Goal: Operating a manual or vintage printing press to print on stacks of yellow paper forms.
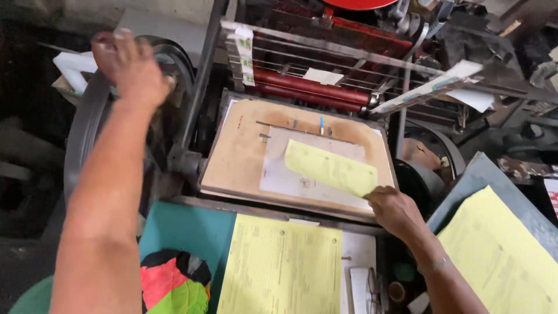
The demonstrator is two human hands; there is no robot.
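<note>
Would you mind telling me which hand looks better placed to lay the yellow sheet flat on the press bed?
Right, probably. The right hand already pinches the yellow sheet over the brown press bed, while the left hand rests up on the dark flywheel, away from the paper.

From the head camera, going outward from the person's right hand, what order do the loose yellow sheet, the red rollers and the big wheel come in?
From the right hand:
1. Loose yellow sheet, held at its corner over the brown board.
2. Red rollers, behind the board.
3. Big wheel, far left, under the left hand.
</note>
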